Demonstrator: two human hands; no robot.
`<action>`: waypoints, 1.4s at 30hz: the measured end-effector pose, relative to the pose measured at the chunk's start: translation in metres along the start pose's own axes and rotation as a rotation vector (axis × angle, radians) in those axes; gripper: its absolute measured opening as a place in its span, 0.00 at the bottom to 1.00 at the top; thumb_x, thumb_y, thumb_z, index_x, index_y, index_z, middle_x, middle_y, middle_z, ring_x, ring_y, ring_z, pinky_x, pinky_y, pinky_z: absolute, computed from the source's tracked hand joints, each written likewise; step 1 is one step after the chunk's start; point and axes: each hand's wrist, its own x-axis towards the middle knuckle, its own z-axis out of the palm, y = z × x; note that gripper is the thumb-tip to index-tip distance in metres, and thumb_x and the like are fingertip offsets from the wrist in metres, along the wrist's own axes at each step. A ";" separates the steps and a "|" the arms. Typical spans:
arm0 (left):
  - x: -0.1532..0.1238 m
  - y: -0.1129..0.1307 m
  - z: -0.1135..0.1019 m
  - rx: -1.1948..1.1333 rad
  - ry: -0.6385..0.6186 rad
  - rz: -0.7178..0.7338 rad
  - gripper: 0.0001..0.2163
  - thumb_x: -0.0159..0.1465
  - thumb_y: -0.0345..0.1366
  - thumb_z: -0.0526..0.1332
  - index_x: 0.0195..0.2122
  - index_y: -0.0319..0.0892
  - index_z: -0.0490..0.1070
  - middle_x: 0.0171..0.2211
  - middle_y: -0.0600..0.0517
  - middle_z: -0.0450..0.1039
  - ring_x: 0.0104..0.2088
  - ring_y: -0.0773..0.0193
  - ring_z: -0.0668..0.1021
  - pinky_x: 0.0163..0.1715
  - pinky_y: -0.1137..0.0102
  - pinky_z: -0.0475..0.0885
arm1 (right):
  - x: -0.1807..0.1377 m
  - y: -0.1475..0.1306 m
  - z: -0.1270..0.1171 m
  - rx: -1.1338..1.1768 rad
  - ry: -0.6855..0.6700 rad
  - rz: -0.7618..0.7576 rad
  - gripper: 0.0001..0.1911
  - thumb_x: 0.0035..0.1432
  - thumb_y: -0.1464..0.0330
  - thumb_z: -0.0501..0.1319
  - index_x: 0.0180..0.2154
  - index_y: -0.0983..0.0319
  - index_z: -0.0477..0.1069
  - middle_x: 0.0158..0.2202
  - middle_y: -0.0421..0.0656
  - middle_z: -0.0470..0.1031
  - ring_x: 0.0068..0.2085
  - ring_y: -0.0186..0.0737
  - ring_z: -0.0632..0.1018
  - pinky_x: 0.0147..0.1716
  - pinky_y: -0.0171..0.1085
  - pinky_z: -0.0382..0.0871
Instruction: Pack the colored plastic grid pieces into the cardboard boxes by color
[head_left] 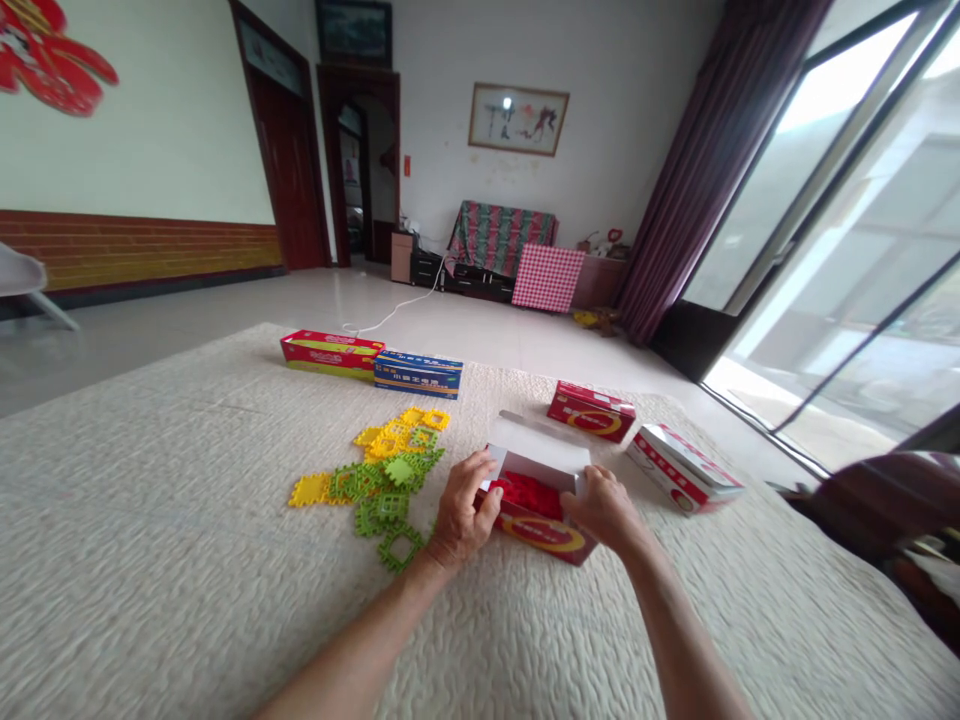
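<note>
A dark red cardboard box [551,537] with a yellow swirl lies in front of me, its white lid flap [536,440] raised at the back. Red plastic pieces [531,492] fill the inside; their exact shape is hard to make out. My left hand [461,512] is closed on the box's left end, thumb at the front edge. At the opposite end, my right hand [606,507] has its fingers curled over the side flap. Left of the box, flat green building pieces [382,482] and yellow building pieces [405,432] with notched edges lie loosely heaped.
Behind the pieces stand a red-and-yellow box [334,355] and a blue box [418,376]. Another dark red box [591,412] and a white-and-red box [684,470] sit to the right. All rest on a cream quilted cover [187,570]. A dark brown object [877,510] borders the right edge.
</note>
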 end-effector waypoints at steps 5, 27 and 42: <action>0.000 -0.007 0.004 -0.011 0.083 -0.146 0.15 0.62 0.29 0.56 0.51 0.40 0.67 0.48 0.43 0.74 0.49 0.57 0.75 0.49 0.63 0.72 | -0.008 0.018 -0.007 0.439 -0.039 0.014 0.17 0.50 0.61 0.55 0.37 0.64 0.72 0.26 0.42 0.73 0.27 0.39 0.72 0.26 0.36 0.62; 0.037 -0.019 -0.021 0.442 -0.253 -0.108 0.11 0.62 0.29 0.52 0.32 0.42 0.75 0.33 0.46 0.78 0.38 0.58 0.78 0.44 0.63 0.70 | -0.023 0.013 -0.007 0.074 0.023 0.100 0.28 0.58 0.55 0.52 0.52 0.68 0.65 0.37 0.51 0.78 0.39 0.50 0.78 0.36 0.41 0.64; 0.099 -0.018 -0.001 0.497 -0.843 -0.289 0.18 0.52 0.24 0.57 0.44 0.42 0.75 0.40 0.42 0.79 0.44 0.54 0.79 0.41 0.68 0.71 | -0.001 -0.002 -0.010 -0.154 -0.194 0.079 0.27 0.49 0.75 0.55 0.53 0.60 0.64 0.35 0.50 0.76 0.36 0.47 0.78 0.28 0.36 0.59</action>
